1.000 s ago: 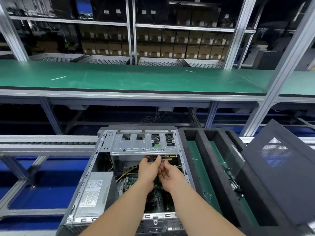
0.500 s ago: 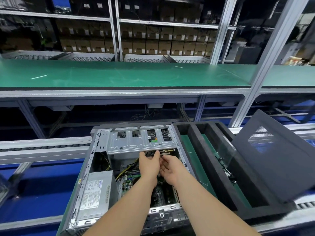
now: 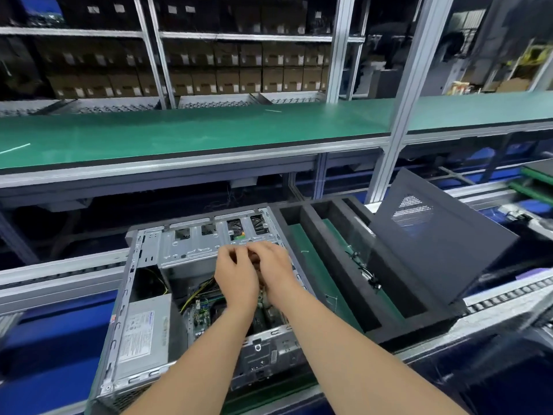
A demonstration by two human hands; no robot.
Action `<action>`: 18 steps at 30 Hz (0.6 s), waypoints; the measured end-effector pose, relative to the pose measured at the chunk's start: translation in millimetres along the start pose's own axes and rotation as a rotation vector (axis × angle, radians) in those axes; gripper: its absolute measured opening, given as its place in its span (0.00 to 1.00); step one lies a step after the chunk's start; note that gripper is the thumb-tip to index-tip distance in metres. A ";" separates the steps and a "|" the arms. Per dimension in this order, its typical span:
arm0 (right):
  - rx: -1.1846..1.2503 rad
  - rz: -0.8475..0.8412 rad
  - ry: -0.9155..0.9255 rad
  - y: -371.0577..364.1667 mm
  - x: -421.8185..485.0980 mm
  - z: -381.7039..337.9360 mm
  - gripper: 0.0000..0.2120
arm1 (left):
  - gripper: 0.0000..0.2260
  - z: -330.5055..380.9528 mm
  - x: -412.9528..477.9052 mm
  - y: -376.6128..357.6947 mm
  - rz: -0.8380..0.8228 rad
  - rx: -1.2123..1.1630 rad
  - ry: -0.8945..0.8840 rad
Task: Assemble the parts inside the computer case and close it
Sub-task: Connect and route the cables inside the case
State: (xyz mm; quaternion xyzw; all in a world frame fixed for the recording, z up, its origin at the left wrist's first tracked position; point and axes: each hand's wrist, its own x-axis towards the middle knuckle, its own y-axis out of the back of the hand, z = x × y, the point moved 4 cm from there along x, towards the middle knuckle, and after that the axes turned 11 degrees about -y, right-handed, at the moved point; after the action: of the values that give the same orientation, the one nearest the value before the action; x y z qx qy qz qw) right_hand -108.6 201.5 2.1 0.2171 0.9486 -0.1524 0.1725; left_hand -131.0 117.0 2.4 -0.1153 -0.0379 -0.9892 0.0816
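1. Right in front of you, the conveyor line [image 3: 59,280] runs left to right and carries the open computer case [image 3: 119,319].
2. Touching the case on its right, a black foam tray [image 3: 317,235] sits on the same line.
3. A dark side panel [image 3: 434,244] stands tilted on the tray's right end.
4. Beyond, your raised green bench [image 3: 209,133] holds two thin white strips, one far left [image 3: 15,148] and one farther back [image 3: 273,110].
5. Far shelves [image 3: 239,35] hold rows of cardboard boxes [image 3: 227,79].

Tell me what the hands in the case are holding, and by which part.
It cannot be told. The left hand and right hand meet with curled fingers at the drive cage's near edge; anything between them is hidden.
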 end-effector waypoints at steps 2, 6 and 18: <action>-0.021 0.035 0.085 15.1 -8.9 -14.4 0.08 | 0.06 14.8 -9.5 -9.5 -0.012 -0.048 -0.029; -0.025 0.127 0.196 71.6 -23.4 -44.5 0.09 | 0.05 48.7 -35.1 -56.4 -0.133 -0.141 -0.041; -0.089 0.304 -0.052 281.7 37.2 -51.3 0.10 | 0.13 14.1 -93.7 -201.7 -0.597 0.046 0.163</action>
State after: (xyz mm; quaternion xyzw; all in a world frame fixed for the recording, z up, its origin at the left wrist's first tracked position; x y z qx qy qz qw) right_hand -22.7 475.6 -27.0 0.3463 0.9059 -0.0879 0.2276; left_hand -72.2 331.0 -17.2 -0.0175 -0.0857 -0.9744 -0.2073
